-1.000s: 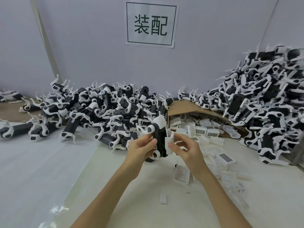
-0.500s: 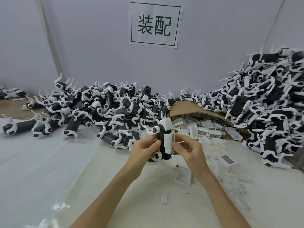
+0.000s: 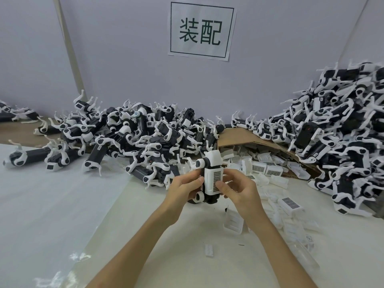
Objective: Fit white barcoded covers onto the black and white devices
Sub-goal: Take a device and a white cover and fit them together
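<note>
Pressing the white barcoded cover [image 3: 213, 179] onto the upright black and white device [image 3: 214, 160] above the bench's [image 3: 207, 235] middle, right hand [image 3: 241, 190] pinching the cover, left hand [image 3: 184, 189] gripping the device's side, probably needing a firm seating squeeze next.

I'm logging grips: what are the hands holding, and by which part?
One black and white plastic device: the left hand grips its left side; the right hand pinches the white barcoded cover on its front, thumb on the barcode.
</note>
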`<action>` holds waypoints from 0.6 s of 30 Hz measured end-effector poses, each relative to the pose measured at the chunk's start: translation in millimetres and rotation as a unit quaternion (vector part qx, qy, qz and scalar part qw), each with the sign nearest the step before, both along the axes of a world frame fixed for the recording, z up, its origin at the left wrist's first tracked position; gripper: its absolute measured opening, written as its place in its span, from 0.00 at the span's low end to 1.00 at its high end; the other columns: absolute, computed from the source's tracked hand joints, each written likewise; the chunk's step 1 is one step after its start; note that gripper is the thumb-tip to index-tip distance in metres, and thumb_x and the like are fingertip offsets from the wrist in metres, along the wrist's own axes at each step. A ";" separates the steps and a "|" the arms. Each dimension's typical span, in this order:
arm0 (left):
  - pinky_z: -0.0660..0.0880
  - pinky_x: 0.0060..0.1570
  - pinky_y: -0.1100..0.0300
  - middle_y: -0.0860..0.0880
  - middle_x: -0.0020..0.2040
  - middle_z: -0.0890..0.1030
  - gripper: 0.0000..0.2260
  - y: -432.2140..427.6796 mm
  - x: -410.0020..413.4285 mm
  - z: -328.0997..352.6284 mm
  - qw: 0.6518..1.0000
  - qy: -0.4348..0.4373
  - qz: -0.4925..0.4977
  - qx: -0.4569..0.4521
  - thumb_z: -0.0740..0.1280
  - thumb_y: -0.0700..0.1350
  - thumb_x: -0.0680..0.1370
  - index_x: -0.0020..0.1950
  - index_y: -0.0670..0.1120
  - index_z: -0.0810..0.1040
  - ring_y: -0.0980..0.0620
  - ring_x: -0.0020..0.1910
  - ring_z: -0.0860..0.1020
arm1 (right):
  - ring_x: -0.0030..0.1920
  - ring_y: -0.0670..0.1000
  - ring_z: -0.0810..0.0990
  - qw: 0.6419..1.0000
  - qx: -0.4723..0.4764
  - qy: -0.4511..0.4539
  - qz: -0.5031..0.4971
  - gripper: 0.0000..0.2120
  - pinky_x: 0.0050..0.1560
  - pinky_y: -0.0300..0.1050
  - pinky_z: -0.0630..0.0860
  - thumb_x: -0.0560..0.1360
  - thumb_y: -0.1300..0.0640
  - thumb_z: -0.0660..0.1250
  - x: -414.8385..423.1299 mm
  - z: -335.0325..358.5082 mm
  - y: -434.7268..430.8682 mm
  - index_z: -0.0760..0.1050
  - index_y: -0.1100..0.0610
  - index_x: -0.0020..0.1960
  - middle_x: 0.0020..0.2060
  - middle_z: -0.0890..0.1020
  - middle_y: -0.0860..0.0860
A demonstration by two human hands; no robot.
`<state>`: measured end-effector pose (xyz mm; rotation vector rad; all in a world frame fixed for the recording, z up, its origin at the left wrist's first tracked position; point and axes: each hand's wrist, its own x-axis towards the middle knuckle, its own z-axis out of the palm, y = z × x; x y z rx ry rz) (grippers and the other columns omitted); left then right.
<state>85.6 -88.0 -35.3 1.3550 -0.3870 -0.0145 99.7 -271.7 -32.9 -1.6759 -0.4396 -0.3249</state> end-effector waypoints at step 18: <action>0.78 0.57 0.61 0.49 0.60 0.84 0.20 -8.9 2.1 -7.1 0.997 -0.064 -0.020 0.048 0.71 0.41 0.78 0.70 0.46 0.75 0.50 0.61 0.82 | 0.53 0.49 0.85 0.997 -0.006 0.063 0.048 0.18 0.57 0.49 0.80 0.73 0.45 0.67 -3.3 -1.2 5.6 0.80 0.53 0.58 0.50 0.86 0.47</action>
